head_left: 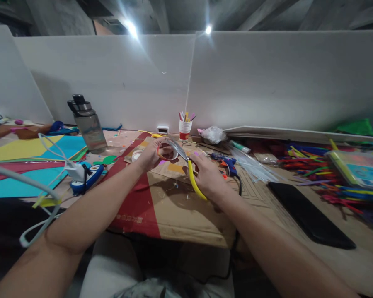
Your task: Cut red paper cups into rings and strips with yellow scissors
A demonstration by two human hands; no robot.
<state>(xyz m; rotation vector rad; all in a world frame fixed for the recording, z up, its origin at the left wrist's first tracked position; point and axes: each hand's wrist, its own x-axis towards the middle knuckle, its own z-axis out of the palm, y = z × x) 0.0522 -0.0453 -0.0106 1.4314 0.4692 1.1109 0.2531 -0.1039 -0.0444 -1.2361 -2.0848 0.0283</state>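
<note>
My left hand (152, 156) pinches a small ring-shaped paper cup piece (174, 155), pale inside with a reddish edge. My right hand (205, 171) is wrapped round scissors (192, 182) with a yellow handle. Their metal blades point up and left and reach the paper cup piece; whether they bite into it, I cannot tell. Both hands are above a cardboard sheet (186, 223) with a red band and small scraps on it. A white round lid-like thing (136, 155) lies beside my left hand.
A water bottle (90, 128), coloured sheets (15, 182) and a blue power strip (87, 180) with white cables are on the left. Stacked paper cups (185, 129) hold pens at the back. Rightward lie a glue gun (228, 163), a black phone-like slab (311, 215) and pipe cleaners (301, 161).
</note>
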